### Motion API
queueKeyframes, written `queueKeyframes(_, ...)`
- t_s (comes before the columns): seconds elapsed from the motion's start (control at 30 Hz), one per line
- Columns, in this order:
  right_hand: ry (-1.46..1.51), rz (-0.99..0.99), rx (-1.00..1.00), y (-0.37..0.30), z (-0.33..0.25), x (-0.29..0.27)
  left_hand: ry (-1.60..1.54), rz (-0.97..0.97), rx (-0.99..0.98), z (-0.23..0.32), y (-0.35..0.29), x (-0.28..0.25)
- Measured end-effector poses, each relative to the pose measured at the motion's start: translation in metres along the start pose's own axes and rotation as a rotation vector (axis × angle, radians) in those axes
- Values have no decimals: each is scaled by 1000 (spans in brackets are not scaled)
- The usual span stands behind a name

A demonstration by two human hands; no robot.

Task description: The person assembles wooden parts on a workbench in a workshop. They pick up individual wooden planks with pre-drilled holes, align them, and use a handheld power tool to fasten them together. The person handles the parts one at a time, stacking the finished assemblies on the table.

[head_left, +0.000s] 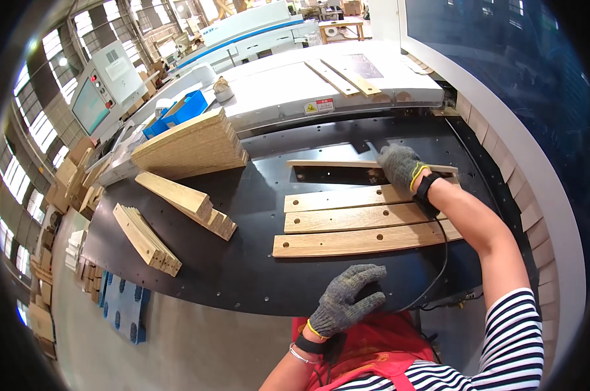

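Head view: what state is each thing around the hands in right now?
Left hand: gloved, holding nothing, fingers partly curled
Right hand: gloved, on the back board; grip partly hidden
Back board: seen nearly edge-on
Three front boards: flat, side by side, drilled
Tall stack: piled at the table's far left
Two smaller stacks: piled, apart from each other
Two strips: lying on the white surface

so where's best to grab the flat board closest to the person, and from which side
Probably the middle of that board, from the person's side with the left hand: the board is long and lies flat, its near edge is exposed, and its far edge sits close to the next board.
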State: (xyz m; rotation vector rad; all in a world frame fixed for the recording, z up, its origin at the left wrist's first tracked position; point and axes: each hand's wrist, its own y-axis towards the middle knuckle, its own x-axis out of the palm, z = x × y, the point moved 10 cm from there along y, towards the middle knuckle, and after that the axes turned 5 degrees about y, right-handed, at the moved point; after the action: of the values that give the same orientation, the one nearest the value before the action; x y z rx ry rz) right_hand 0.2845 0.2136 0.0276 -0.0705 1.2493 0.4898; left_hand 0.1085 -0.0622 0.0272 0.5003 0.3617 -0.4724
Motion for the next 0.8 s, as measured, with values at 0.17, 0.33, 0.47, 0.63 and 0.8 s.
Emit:
queueKeyframes(0.17, 228, 200, -120, -19, -3, -56, 9, 40, 8, 1, -2, -3)
queueKeyframes(0.33, 589, 46, -203, -94, -30, -135, 341, 222, 77, 19, -11, -21)
queueKeyframes(0.47, 788, 55, -391, -161, -60, -161, 626, 405, 248, 72, -6, -31)
queueKeyframes(0.63, 773, -177, -381, -180, -91, -132, 824, 249, 92, 50, 25, -15)
queueKeyframes(0.8, 942, -457, -323, -147, -82, -105, 838, 226, 40, 13, 23, -3)
